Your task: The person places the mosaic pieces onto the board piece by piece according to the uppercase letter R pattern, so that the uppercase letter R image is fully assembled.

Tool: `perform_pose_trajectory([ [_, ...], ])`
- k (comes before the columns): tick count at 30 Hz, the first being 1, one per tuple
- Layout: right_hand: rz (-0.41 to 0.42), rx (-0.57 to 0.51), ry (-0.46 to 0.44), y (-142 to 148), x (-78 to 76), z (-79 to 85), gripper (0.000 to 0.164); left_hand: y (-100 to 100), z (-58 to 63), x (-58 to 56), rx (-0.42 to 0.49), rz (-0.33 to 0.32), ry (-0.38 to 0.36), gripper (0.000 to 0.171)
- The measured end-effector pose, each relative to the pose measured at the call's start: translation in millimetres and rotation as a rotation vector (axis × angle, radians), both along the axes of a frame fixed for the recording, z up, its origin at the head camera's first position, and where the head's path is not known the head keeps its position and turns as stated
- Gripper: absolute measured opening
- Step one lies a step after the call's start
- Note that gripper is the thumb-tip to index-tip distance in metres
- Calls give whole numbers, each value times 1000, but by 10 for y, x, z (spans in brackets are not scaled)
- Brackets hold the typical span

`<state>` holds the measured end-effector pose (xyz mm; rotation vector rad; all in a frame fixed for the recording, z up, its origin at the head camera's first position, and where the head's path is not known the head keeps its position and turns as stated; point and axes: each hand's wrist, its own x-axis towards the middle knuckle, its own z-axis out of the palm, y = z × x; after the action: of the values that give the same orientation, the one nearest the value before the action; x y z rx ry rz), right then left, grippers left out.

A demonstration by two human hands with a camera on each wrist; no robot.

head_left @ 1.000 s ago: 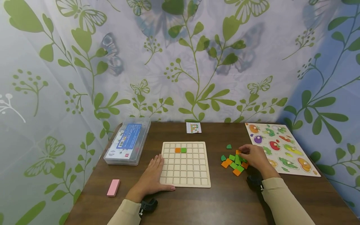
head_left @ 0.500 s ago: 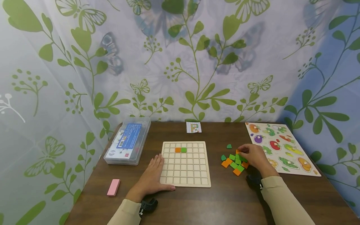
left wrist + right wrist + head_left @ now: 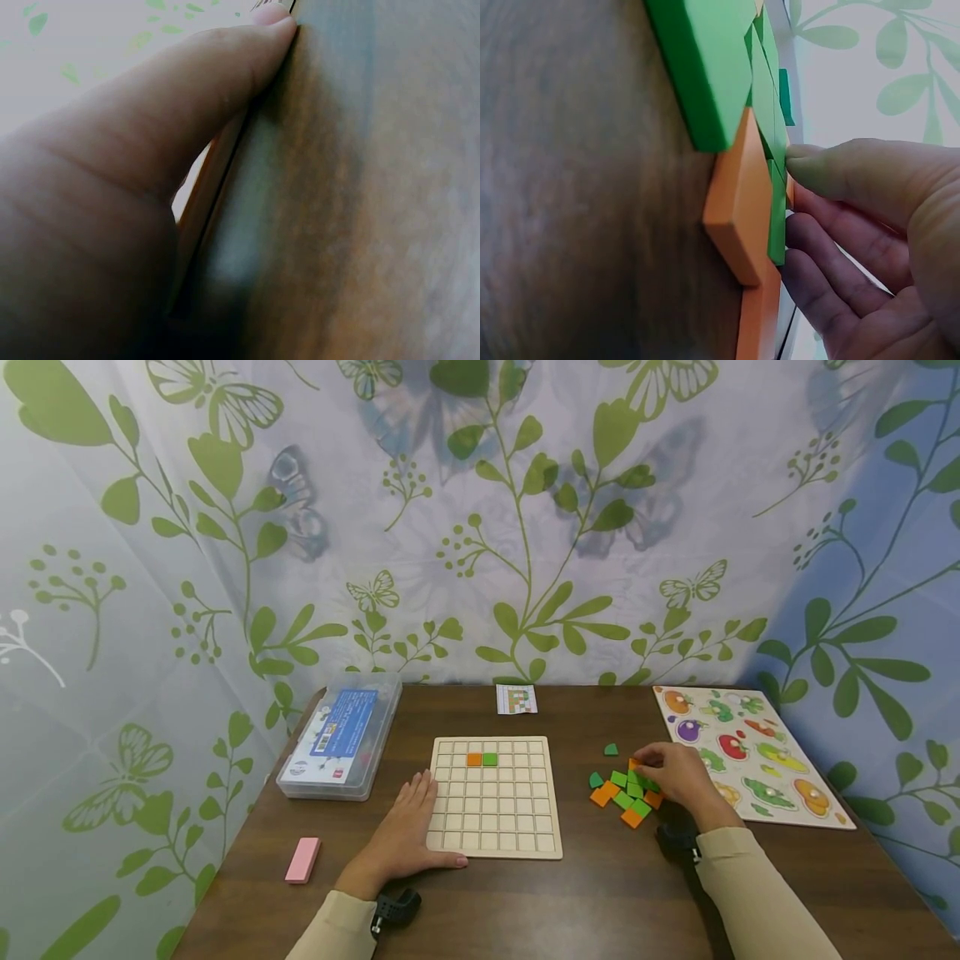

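My left hand (image 3: pixel 405 835) lies flat along the left edge of the wooden grid board (image 3: pixel 493 852), thumb at its front edge. In the left wrist view the thumb (image 3: pixel 217 67) stretches along the board's side. On the board, an orange tile (image 3: pixel 474 760) and a green tile (image 3: pixel 490 760) sit side by side in the second row. My right hand (image 3: pixel 678 781) is at the pile of green and orange square tiles (image 3: pixel 622 802), thumb and index finger pinching an orange tile (image 3: pixel 634 764). In the right wrist view, the thumb (image 3: pixel 810 166) overlaps the green tiles' edges.
Two dark green rounded pieces, one (image 3: pixel 611 750) behind the pile and one (image 3: pixel 596 781) at its left. A vegetable puzzle board (image 3: pixel 757 760) lies right, a plastic case (image 3: pixel 341 739) left, a pink block (image 3: pixel 303 860) front left. A small pattern card (image 3: pixel 517 699) is at the back.
A green tile in the pile beside my right fingers has shifted slightly since one second ago. The right hand has barely moved; my left hand and the board stay put.
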<state>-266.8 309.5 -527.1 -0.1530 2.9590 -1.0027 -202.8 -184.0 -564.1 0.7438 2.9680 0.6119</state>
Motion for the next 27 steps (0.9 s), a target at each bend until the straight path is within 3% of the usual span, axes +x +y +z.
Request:
perform_pose_trajectory([
  [27, 32, 32, 30, -22, -36, -5, 19, -10, 13, 6, 11, -4, -1, 143],
])
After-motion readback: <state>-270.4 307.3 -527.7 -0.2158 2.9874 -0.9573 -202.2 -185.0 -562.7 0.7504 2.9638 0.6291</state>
